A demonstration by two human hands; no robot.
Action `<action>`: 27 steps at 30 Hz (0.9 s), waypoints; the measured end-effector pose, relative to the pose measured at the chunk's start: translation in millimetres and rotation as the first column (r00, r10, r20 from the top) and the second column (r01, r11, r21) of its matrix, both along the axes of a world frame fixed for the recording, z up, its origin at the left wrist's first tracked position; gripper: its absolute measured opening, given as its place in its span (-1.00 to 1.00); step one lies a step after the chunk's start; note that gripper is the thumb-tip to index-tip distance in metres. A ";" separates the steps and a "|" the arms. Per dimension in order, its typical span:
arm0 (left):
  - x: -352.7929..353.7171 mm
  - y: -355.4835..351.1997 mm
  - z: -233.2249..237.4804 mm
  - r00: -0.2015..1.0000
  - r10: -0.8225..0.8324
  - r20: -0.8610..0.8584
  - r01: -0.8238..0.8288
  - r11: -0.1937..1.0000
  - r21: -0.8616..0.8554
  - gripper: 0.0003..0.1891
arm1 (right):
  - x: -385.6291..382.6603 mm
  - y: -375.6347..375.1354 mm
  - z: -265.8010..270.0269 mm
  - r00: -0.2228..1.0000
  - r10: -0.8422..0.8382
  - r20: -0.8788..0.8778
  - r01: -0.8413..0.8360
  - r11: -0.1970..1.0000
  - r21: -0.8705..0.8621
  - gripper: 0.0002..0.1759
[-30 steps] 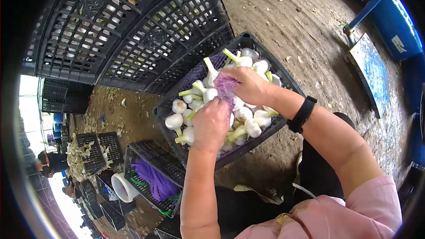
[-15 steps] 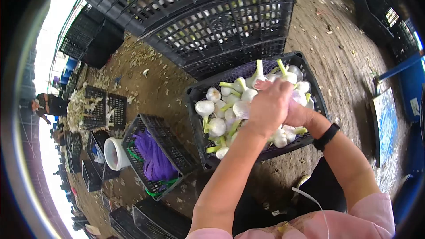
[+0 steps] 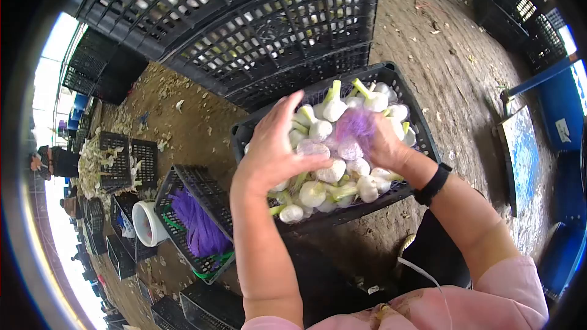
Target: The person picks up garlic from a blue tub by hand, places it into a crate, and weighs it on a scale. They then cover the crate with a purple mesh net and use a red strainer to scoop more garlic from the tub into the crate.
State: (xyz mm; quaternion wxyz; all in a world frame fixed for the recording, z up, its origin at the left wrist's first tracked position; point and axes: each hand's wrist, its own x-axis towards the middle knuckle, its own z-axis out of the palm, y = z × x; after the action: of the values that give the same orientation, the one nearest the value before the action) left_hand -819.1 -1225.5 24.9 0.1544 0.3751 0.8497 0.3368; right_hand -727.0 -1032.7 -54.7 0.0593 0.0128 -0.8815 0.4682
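- Could tear the purple mesh (image 3: 356, 127) by pulling unevenly, with garlic stems (image 3: 335, 90) poking up beneath it and likely to snag.
- Might also tip garlic bulbs (image 3: 312, 194) over the rim of the black garlic crate (image 3: 406, 101), owing to a load heaped high and loosely held (hard to judge the full spread of mesh from here).
- Clutches bunched mesh in the right hand (image 3: 386, 140), fingers curled around it, over the right part of the garlic crate.
- Spreads the left hand (image 3: 263, 153) wide over the left part, thumb well apart from fingers; cannot tell about any grip on the bulb beside the thumb.
- Behind the garlic crate, shows stacked slotted crates (image 3: 269, 30), with pale produce visible through the holes.
- Left of it, shows an open plastic crate (image 3: 211, 192) of purple netting (image 3: 199, 226); farther left, a white bucket (image 3: 158, 226), contents unclear.
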 end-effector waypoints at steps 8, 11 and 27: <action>36.8 18.7 -14.5 0.981 -0.192 0.039 0.196 0.966 -0.168 0.32 | 24.8 -2.2 12.8 0.997 0.073 0.033 -0.071 0.996 -0.058 -0.64; 44.9 37.2 -38.3 0.981 -0.152 -0.123 0.132 0.978 -0.159 0.31 | 18.6 -5.9 20.7 0.999 -0.036 -0.006 0.036 0.998 -0.053 -0.59; 19.7 48.6 -71.3 0.997 0.065 0.032 -0.070 0.978 0.199 -0.73 | 10.9 35.5 28.0 0.991 0.042 -0.125 -0.048 0.998 -0.051 -0.29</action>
State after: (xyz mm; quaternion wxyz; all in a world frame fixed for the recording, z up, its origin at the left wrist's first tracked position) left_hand -799.3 -1176.8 -46.4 0.1152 0.3555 0.8218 0.4300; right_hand -716.1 -997.3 -26.6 0.1034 0.0601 -0.8626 0.4915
